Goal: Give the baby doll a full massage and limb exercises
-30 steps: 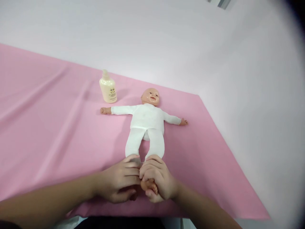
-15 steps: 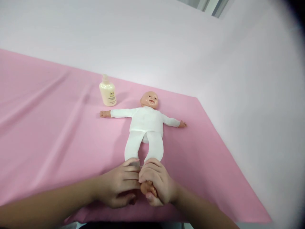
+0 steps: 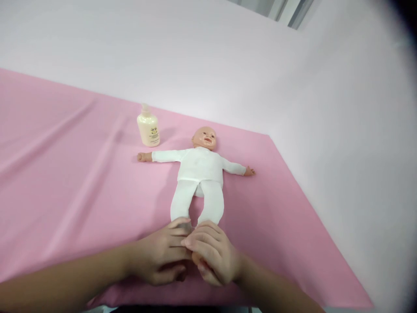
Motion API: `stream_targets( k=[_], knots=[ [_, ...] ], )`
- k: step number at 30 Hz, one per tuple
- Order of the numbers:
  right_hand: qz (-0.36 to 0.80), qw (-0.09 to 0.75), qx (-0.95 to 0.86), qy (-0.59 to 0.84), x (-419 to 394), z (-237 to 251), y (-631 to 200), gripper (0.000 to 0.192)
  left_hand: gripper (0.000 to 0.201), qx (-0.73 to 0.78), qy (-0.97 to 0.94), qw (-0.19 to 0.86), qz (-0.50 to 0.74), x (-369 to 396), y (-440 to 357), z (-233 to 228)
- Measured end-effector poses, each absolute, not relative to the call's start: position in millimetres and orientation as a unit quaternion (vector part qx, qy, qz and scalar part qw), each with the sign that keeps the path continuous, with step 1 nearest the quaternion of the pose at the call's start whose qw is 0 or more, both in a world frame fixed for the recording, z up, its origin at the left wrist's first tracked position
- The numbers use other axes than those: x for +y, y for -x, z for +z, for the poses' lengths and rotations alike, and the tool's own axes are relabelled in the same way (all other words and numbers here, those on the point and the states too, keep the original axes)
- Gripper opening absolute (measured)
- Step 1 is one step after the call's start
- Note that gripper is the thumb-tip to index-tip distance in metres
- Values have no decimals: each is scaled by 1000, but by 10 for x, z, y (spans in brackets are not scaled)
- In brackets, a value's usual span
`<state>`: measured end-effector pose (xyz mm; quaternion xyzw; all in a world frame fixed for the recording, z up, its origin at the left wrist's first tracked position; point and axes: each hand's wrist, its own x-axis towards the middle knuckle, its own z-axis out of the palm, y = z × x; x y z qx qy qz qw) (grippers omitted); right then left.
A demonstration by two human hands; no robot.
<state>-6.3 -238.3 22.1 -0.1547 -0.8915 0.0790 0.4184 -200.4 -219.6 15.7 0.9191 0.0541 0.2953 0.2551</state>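
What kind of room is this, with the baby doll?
Probably a baby-care practice room, though that is a guess. A baby doll in white clothes lies on a pink sheet, a cream bottle stands beside it, and the left hand and right hand wrap its feet.

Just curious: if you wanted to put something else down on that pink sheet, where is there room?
The wide stretch of sheet left of the doll and bottle is bare, as is the strip right of the doll. It is crowded at the doll's feet, where the left hand and right hand close together.
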Motion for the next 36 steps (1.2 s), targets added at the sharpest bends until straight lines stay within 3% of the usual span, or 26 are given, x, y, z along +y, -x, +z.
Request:
stream_targets(
  k=[17, 25, 36],
  knots=[
    [59, 361, -915, 168, -2407, 126, 36, 33, 28, 55, -920, 235, 308, -2207, 2020, 59],
    [89, 428, -882, 175, -2410, 190, 82, 39, 24, 46, -920, 231, 313, -2193, 1996, 133],
    [90, 423, -885, 175, -2412, 127, 85, 40, 14, 47, -916, 243, 316, -2209, 1994, 119]
  ],
)
